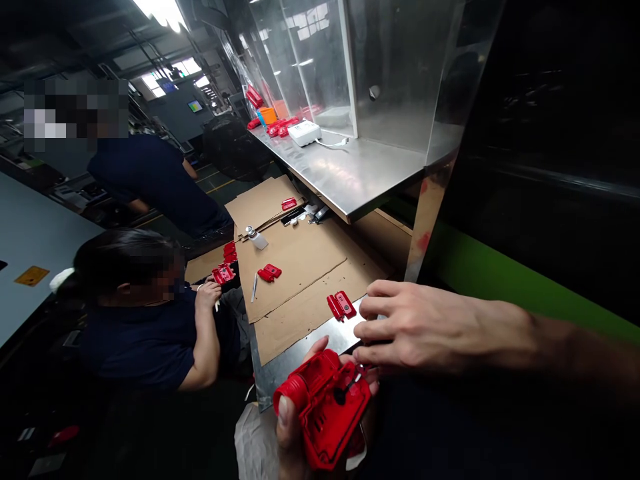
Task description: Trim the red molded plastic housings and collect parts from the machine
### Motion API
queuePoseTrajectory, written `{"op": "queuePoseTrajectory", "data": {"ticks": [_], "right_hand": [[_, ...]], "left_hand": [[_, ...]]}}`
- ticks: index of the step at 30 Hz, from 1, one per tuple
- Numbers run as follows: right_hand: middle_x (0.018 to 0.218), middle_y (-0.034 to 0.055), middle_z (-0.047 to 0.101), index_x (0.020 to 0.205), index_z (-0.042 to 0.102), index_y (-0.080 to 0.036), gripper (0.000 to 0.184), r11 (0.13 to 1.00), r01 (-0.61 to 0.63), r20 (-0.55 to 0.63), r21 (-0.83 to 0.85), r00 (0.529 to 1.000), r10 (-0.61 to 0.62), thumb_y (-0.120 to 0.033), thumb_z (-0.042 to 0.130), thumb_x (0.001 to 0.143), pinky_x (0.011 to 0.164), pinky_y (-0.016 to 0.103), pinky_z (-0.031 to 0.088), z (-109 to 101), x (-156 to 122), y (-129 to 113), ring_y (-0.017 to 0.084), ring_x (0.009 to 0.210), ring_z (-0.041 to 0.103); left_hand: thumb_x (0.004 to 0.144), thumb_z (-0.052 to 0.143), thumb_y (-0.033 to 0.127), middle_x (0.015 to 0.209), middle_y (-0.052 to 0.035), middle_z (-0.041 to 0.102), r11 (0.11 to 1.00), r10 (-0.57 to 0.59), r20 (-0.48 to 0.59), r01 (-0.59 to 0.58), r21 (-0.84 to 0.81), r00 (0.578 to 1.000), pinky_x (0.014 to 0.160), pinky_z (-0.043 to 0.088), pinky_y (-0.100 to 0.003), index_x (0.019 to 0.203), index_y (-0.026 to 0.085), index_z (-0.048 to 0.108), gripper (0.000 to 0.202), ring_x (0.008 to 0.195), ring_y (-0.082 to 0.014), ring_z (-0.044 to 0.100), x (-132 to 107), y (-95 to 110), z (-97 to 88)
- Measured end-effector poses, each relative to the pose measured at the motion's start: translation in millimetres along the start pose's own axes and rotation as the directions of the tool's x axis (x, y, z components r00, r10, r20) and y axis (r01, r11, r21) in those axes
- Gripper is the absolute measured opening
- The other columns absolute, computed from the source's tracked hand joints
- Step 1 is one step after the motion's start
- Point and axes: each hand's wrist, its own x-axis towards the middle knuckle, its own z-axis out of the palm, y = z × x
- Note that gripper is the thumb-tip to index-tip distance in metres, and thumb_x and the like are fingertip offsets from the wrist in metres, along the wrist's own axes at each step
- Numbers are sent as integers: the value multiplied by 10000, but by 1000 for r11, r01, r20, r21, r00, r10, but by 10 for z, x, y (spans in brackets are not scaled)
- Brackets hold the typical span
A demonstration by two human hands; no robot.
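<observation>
1. Holding the red plastic housing (pixel 325 410) low in front of me, just off the near edge of the metal bench (pixel 300 357), my left hand (pixel 300 427) is clamped around it from below.
2. My right hand (pixel 425 330) has its fingertips pinched together at the housing's top corner, on a small dark part (pixel 345 392).
3. I judge that a slip could drop the housing, since it hangs over no surface.
4. The housing looks glossy, ribbed inside, with a rounded barrel end.
</observation>
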Motion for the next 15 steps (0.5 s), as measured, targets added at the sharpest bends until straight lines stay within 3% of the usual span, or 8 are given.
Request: {"op": "queuePoseTrajectory", "data": {"ticks": [5, 8, 11, 15], "right_hand": [[942, 1, 702, 1035, 712, -198, 111, 998, 11, -44, -67, 999, -14, -261, 641, 978, 794, 397, 374, 51, 60, -36, 214, 865, 521], [933, -8, 710, 931, 704, -202, 116, 996, 28, -68, -84, 997, -33, -241, 617, 996, 777, 395, 390, 84, 100, -38, 206, 863, 519], [915, -10, 707, 842, 679, -209, 192, 994, 49, -57, -94, 997, -55, -225, 588, 1011, 750, 394, 400, 99, 150, -38, 199, 849, 513], [916, -7, 708, 841, 672, -208, 198, 988, 67, -44, -139, 996, -74, -207, 563, 1006, 773, 401, 431, 139, 213, -55, 196, 853, 523]], "left_hand": [[654, 878, 571, 1351, -130, 649, 997, -79, -185, 77, -20, 980, 1113, 455, -630, 1418, 326, 583, 855, 1291, -444, 564, -30, 55, 130], [551, 923, 595, 1326, -120, 669, 997, -65, -276, 73, 19, 959, 1116, 458, -626, 1411, 316, 586, 965, 1290, -453, 562, -2, 61, 179], [572, 895, 636, 1295, -132, 688, 998, -24, -297, 43, 55, 954, 1116, 455, -631, 1396, 288, 599, 942, 1295, -449, 559, 33, 40, 135], [733, 785, 649, 1327, -147, 668, 996, -6, -232, 27, 90, 973, 1130, 441, -618, 1407, 262, 589, 802, 1316, -431, 547, 42, 41, 59]]}}
